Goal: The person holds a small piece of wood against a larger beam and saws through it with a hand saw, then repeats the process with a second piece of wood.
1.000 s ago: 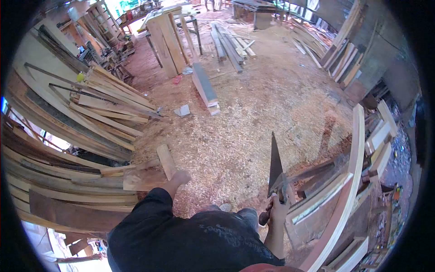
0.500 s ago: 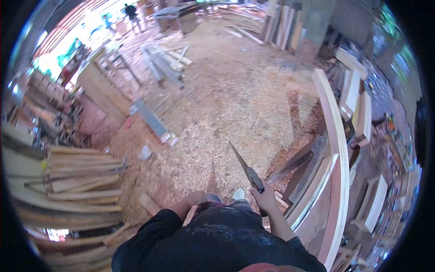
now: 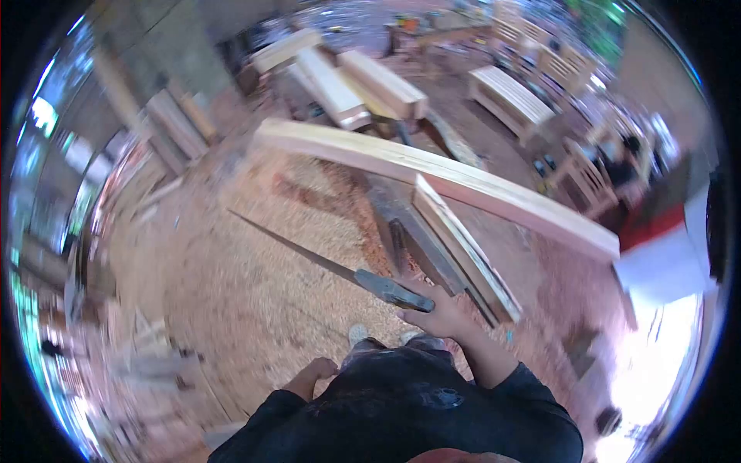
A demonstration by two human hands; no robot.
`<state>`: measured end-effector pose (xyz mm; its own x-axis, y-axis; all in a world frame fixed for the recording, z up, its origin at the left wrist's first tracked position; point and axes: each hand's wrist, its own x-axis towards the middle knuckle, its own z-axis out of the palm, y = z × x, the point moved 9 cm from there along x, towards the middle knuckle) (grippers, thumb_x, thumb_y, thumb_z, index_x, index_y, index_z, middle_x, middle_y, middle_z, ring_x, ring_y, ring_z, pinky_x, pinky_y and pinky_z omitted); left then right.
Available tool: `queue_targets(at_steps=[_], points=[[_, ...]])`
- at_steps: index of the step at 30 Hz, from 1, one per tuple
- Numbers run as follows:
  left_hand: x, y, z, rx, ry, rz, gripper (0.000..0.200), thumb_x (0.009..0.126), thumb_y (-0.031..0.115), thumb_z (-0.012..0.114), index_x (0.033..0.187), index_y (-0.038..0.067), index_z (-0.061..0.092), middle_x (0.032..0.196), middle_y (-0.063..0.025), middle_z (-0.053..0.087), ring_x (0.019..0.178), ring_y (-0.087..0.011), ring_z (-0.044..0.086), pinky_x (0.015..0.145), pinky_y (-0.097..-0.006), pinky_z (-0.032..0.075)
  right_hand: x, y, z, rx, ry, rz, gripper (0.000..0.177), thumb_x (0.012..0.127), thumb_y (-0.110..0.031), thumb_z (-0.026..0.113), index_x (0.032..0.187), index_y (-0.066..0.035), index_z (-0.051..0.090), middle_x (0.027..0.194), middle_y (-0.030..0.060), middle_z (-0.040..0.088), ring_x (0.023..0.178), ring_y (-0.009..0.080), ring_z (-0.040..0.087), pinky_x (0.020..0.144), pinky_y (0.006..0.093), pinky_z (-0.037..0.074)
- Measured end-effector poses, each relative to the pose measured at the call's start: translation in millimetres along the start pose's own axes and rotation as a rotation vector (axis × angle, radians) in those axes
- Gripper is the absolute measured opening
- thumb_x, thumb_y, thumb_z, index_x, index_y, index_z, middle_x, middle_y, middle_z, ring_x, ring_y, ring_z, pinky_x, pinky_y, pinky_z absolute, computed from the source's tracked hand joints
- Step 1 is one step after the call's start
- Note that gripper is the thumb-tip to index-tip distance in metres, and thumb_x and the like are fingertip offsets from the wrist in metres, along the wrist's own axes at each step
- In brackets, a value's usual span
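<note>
Firstly, one handsaw (image 3: 370, 282), held above the shavings-strewn floor (image 3: 262, 309), ahead of the wearer's body; long dark blade tapering toward the far left, greyish handle at the near end. Handling, by judgement: light to moderate in weight, heavier at the handle, the blade stiff along its depth but apt to flex sideways; toothed edge sharp, hence best taken by the handle alone.

Item: right hand (image 3: 438, 312), closed round the handle, thumb and fingers wrapped about it; the blade extends free beyond.

Item: left hand (image 3: 320, 369), low beside the dark shirt (image 3: 386, 405), apart from the saw; fingers seemingly curled, nothing visible in them, exact degree of closure impossible to tell.

Item: pale-edged board (image 3: 467, 243), leaning just beyond the right hand, a dark timber (image 3: 421, 247) alongside it.

Item: long beam (image 3: 432, 174), lying aslant beyond these.

Item: squared timbers (image 3: 328, 85), grouped past the beam.

Item: slatted wooden piece (image 3: 513, 100), farther off to the right.
</note>
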<state>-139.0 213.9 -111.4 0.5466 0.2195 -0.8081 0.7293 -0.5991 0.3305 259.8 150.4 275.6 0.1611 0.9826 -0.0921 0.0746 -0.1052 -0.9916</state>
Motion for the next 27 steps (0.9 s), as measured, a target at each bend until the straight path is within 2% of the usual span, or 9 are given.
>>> queue_targets(at_steps=[5,6,9,11,12,17,20,23,27], points=[[133,-72,-159,0.545,0.065,0.236,0.040,0.097,0.044,0.063,0.112,0.011,0.080,0.115,-0.0207,0.078,0.112,-0.0387,0.073,0.098,-0.0511,0.057,-77,16,-22,0.151,0.626,0.103,0.066,0.091,-0.014,0.078,0.153,-0.002,0.057,0.135,0.0121,0.071,0.123,0.0196,0.065,0.110,0.0362,0.048],[131,-50,-226,0.445,0.134,0.072,0.037,0.098,0.039,0.061,0.110,0.009,0.080,0.115,-0.0219,0.077,0.110,-0.0410,0.074,0.098,-0.0531,0.057,-96,21,-24,0.187,0.762,0.109,0.066,0.091,-0.017,0.078,0.152,-0.001,0.058,0.133,0.0114,0.071,0.121,0.0199,0.065,0.109,0.0365,0.049],[126,99,-376,0.387,0.474,0.189,0.033,0.097,0.033,0.062,0.111,0.008,0.078,0.108,-0.0240,0.077,0.105,-0.0432,0.073,0.095,-0.0532,0.058,-151,23,-32,0.283,1.126,0.055,0.063,0.092,-0.023,0.076,0.148,0.001,0.060,0.124,0.0094,0.071,0.109,0.0188,0.067,0.099,0.0353,0.053],[87,228,-433,0.113,0.648,0.507,0.029,0.096,0.028,0.068,0.110,0.003,0.076,0.105,-0.0212,0.078,0.098,-0.0418,0.074,0.091,-0.0512,0.058,-178,34,-43,0.326,1.257,0.006,0.053,0.095,-0.024,0.071,0.140,0.002,0.061,0.090,0.0004,0.062,0.071,0.0081,0.056,0.066,0.0264,0.049],[83,279,-444,0.039,0.652,0.616,0.029,0.095,0.026,0.072,0.113,0.003,0.076,0.105,-0.0200,0.077,0.101,-0.0401,0.074,0.092,-0.0504,0.058,-189,42,-46,0.369,1.317,-0.032,0.051,0.097,-0.024,0.069,0.140,0.002,0.060,0.088,-0.0006,0.060,0.070,0.0074,0.055,0.064,0.0257,0.048],[99,488,-380,0.352,0.480,1.043,0.055,0.086,0.027,0.084,0.135,0.010,0.067,0.130,-0.0155,0.068,0.118,-0.0353,0.069,0.100,-0.0485,0.055,-255,31,-39,0.416,1.755,-0.091,0.044,0.104,-0.024,0.064,0.138,0.001,0.059,0.082,-0.0019,0.057,0.066,0.0059,0.051,0.060,0.0245,0.045],[96,552,-320,0.690,0.359,1.139,0.087,0.080,0.035,0.090,0.154,0.015,0.051,0.157,-0.0158,0.051,0.131,-0.0411,0.061,0.109,-0.0547,0.049,-285,48,-20,0.376,1.930,-0.003,0.049,0.105,-0.027,0.064,0.144,0.002,0.056,0.081,-0.0013,0.057,0.065,0.0064,0.053,0.059,0.0251,0.046],[126,587,-274,0.922,0.254,1.294,0.092,0.080,0.042,0.089,0.157,0.017,0.047,0.153,-0.0137,0.055,0.131,-0.0391,0.062,0.105,-0.0509,0.053,-294,49,13,0.421,2.093,0.014,0.052,0.106,-0.029,0.063,0.148,0.001,0.055,0.079,-0.0018,0.057,0.064,0.0064,0.053,0.058,0.0253,0.046],[133,618,-234,0.862,-0.203,1.194,0.072,0.083,0.032,0.081,0.148,0.011,0.057,0.130,-0.0256,0.071,0.121,-0.0463,0.068,0.102,-0.0532,0.055,-253,46,65,0.470,2.285,0.123,0.059,0.108,-0.033,0.063,0.153,0.004,0.050,0.079,-0.0017,0.057,0.063,0.0063,0.053,0.057,0.0253,0.046]])
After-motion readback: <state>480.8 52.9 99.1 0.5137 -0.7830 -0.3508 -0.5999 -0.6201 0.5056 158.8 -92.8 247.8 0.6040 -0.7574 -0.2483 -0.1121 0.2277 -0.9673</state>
